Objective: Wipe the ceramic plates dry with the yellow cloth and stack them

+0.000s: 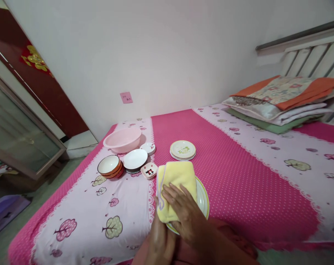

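My right hand (185,211) lies flat with spread fingers on a folded yellow cloth (176,184), pressing it onto a white plate with a yellow rim (203,201). My left hand (159,235) is at the plate's near left edge, under the cloth's corner; it seems to grip the plate, its fingers mostly hidden. All this is at the near edge of a bed with a pink patterned sheet (238,176).
Beyond the held plate lie a stack of white plates (183,149), a small square dish (149,170), a stack of white dishes (135,160), small saucers (148,148), stacked orange-rimmed bowls (109,166) and a pink basin (122,140). Folded bedding (280,101) sits far right.
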The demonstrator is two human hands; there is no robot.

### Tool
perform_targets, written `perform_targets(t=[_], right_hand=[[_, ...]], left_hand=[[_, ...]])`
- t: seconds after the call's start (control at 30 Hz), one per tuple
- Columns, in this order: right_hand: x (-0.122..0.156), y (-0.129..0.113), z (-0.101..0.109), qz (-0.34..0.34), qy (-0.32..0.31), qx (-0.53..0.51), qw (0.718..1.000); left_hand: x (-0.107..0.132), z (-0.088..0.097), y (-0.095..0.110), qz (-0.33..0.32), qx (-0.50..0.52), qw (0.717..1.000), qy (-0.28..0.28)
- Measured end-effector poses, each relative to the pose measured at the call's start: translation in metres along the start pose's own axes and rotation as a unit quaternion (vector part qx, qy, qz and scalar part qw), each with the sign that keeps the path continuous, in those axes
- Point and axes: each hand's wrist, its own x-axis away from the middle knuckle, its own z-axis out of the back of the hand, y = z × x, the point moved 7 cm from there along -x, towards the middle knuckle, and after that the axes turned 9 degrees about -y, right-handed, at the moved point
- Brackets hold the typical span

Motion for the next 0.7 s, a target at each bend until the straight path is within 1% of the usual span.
perform_targets(t=[0.13, 0.2, 0.3, 0.4, 0.47, 0.53, 0.63, 0.7], right_hand=[[-0.012, 0.027, 0.011, -0.071, 0.049, 0.067, 0.994], [-0.009, 0.038, 0.013, -0.098, 0.06, 0.095, 0.989], [0.006, 0.046, 0.01, -0.1, 0.065, 0.125, 0.985], [0.027, 0.038, 0.005, -0.066, 0.065, 0.129, 0.987], [0.04, 0.026, 0.002, -0.038, 0.063, 0.124, 0.99], [0.048, 0.012, -0.003, -0.014, 0.053, 0.113, 0.992], [0.046, -0.008, -0.01, 0.041, 0.028, 0.078, 0.996], [0.039, -0.017, -0.013, 0.07, 0.008, 0.047, 0.996]], left_hand=[[0.006, -0.024, -0.006, -0.02, 0.025, 0.997, -0.07], [0.007, -0.03, -0.005, -0.025, 0.055, 0.994, -0.097], [0.006, -0.032, 0.0, -0.019, 0.081, 0.989, -0.125], [0.002, -0.033, 0.009, -0.019, 0.084, 0.989, -0.123], [-0.001, -0.033, 0.013, -0.019, 0.079, 0.991, -0.105], [-0.001, -0.032, 0.014, 0.0, 0.078, 0.994, -0.077], [0.004, -0.024, 0.008, 0.07, 0.085, 0.993, -0.033], [0.008, -0.017, 0.005, 0.092, 0.089, 0.992, -0.016]])
